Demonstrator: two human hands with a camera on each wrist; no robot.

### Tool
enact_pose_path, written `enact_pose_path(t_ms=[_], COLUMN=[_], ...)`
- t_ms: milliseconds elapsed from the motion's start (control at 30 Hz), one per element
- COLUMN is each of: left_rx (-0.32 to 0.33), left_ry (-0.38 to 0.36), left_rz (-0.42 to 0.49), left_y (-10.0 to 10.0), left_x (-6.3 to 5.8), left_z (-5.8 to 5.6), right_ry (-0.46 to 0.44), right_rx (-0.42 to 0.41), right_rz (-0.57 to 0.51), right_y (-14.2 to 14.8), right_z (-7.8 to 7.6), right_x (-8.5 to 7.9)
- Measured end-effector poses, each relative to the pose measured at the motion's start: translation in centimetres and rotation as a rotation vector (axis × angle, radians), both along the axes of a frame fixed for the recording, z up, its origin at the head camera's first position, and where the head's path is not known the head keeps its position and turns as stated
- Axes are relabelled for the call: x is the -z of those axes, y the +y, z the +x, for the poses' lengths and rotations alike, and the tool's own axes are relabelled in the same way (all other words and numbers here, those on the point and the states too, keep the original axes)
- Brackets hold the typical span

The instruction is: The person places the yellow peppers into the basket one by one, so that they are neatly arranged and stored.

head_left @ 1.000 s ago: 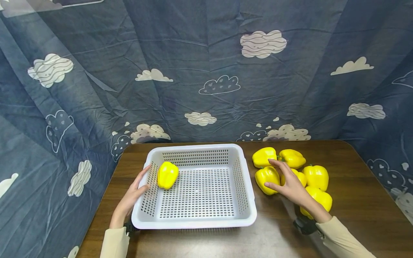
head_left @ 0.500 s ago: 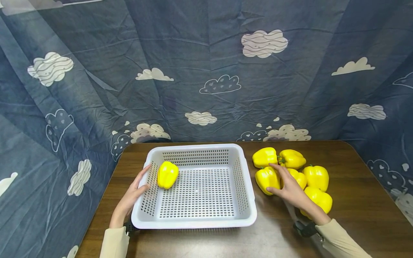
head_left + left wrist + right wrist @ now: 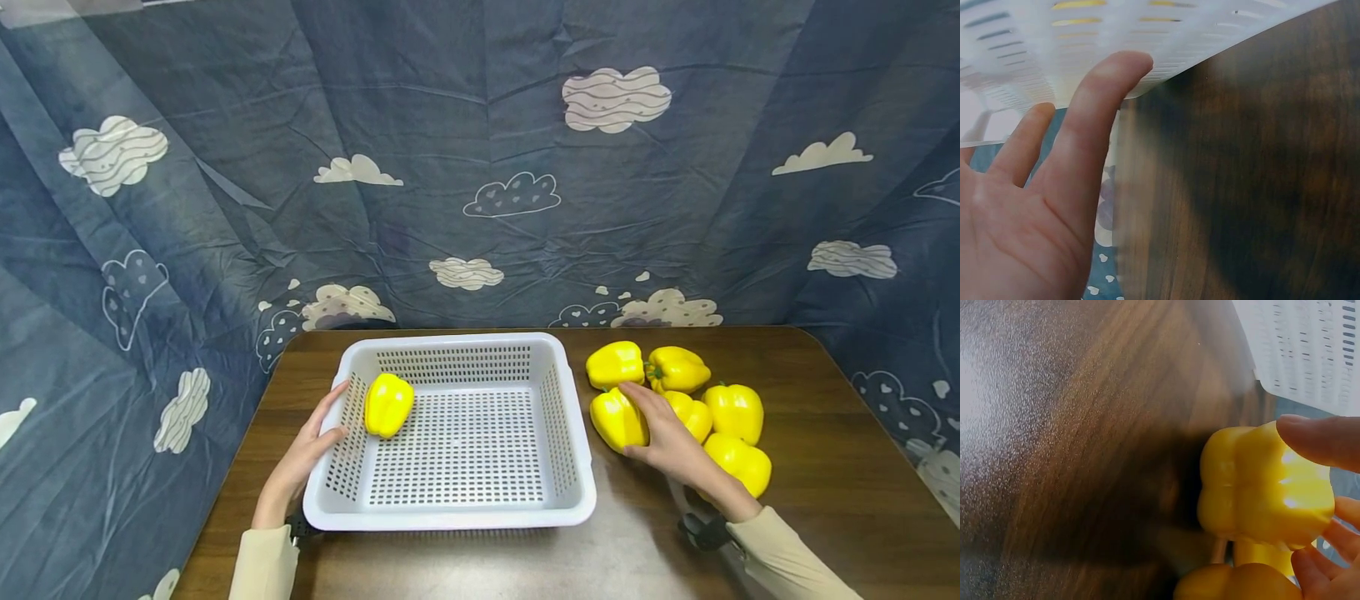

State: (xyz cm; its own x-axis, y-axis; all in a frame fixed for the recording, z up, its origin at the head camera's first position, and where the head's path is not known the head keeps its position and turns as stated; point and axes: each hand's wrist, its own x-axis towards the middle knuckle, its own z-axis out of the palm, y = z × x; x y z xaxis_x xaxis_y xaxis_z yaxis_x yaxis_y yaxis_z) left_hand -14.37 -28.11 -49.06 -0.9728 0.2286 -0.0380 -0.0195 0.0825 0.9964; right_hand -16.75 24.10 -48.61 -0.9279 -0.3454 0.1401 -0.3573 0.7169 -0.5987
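A white perforated plastic basket (image 3: 450, 522) stands on the wooden table, with one yellow bell pepper (image 3: 389, 405) near its left wall. Straight fingers and thumb of my left hand (image 3: 302, 457) rest against the basket's left side; the left wrist view has the thumb (image 3: 1094, 119) touching the outer wall. Right of the basket, my right hand (image 3: 671, 442) grips another yellow bell pepper (image 3: 617, 421). Up close in the right wrist view, thumb and fingers lie on opposite sides of this bell pepper (image 3: 1260, 487). The hand partly covers it in the head view.
Several more yellow bell peppers (image 3: 733, 412) lie close around the right hand, on the right part of the table (image 3: 825, 467). A blue curtain with cloud prints (image 3: 517, 167) hangs behind the table's back edge.
My right hand has closed in on the nearest bell pepper and taken hold of it; that pepper has shifted slightly left. My left hand has stayed at the basket's side.
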Motion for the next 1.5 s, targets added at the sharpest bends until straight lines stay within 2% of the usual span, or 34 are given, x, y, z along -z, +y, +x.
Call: enact_pose_path(t_ms=[300,633,867,1100,1367,1500], left_rx=[0.009,-0.005,-0.011,-0.019,-0.013,-0.012], left_ry=[-0.003,-0.022,-0.031,-0.028,-0.029,-0.025], left_rz=[0.010,0.012,0.006,-0.004,0.005,0.000], left_y=[-0.1,-0.1,0.0,0.0,0.0,0.0], left_x=[-0.1,0.0,0.0,0.0,0.0,0.0], left_z=[-0.1,0.0,0.0,0.1,0.1,0.1], right_ry=[0.011,0.115,0.107,0.073,0.132,0.127], right_rx=[-0.037,-0.069,-0.023,0.019,0.036,0.049], right_rz=[0.026,0.025,0.012,-0.022,-0.043,-0.052], right_y=[-0.3,-0.5,-0.4,-0.1,0.1,0.0], right_z=[-0.4,-0.4,-0.3,-0.3,-0.5,-0.6], right_x=[0.5,0.8,0.6,-0.5,-1.9,-2.6])
